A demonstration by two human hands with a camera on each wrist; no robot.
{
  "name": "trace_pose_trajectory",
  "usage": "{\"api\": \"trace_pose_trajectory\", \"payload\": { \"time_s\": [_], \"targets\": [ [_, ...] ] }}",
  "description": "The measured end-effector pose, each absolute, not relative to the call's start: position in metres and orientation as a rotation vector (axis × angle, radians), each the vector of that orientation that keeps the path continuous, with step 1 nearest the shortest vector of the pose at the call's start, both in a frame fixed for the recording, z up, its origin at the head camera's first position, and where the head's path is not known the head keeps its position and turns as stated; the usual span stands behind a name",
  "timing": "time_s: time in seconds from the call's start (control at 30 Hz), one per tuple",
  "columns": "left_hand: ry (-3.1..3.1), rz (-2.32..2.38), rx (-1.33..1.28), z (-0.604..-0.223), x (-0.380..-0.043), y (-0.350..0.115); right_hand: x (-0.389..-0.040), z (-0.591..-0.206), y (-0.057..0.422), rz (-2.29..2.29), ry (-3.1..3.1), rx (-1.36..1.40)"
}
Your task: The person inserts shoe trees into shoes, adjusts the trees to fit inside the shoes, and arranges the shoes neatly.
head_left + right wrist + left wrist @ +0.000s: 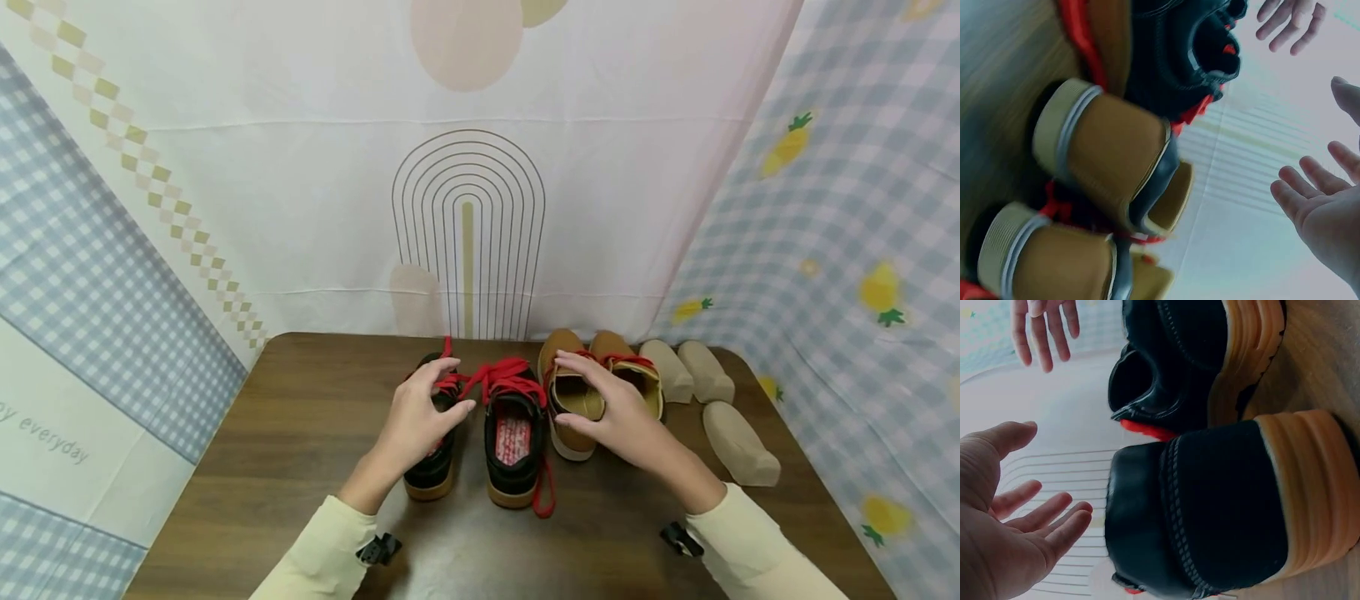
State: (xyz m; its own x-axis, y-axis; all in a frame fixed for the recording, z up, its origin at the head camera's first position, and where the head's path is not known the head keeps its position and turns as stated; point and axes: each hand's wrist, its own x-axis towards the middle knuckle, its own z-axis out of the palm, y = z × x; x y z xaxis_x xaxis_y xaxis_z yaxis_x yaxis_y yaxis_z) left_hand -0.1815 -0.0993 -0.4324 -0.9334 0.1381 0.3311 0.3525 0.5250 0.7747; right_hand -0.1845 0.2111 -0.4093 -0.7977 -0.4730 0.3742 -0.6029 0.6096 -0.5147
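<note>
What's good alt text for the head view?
Left hand hovers over black shoes, right hand over brown shoes, both pairs on a wooden table; neither hand grips anything. Both pairs have red laces. Three beige blocks lie at right.

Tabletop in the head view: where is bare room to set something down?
Bare tabletop: left of the black sneakers, and on the near side behind their heels, between the cream sleeves. Crowded: back right, where brown shoes and beige shoe forms cluster.

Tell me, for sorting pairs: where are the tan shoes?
The tan shoes stand centre-right in the head view, between black shoes and beige blocks, partly behind the right hand.
</note>
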Motion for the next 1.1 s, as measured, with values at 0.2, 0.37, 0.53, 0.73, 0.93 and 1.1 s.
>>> {"api": "trace_pose_trajectory", "payload": {
  "time_s": [0.2,0.37,0.53,0.73,0.93,1.1],
  "targets": [
    [-2.544,-1.401,-0.422,-0.435,-0.184,-0.091,-0.179,-0.413,0.233,0.943,-2.678,0.854],
    [-2.58,-1.381,-0.447,-0.438,-0.188,-0.082,-0.176,-0.422,0.25,0.927,-2.684,0.798],
    [-2.602,-1.301,-0.504,-0.443,-0.19,-0.072,-0.17,-0.43,0.272,0.87,-2.686,0.713],
    [-2.638,-1.263,-0.469,-0.45,-0.19,-0.066,-0.167,-0.444,0.301,0.918,-2.626,0.684],
    [-2.701,-1.252,-0.446,-0.456,-0.194,-0.063,-0.163,-0.452,0.33,0.905,-2.596,0.594],
    [-2.725,-1.242,-0.435,-0.456,-0.196,-0.06,-0.158,-0.456,0.351,0.877,-2.61,0.49]
  ]
}}
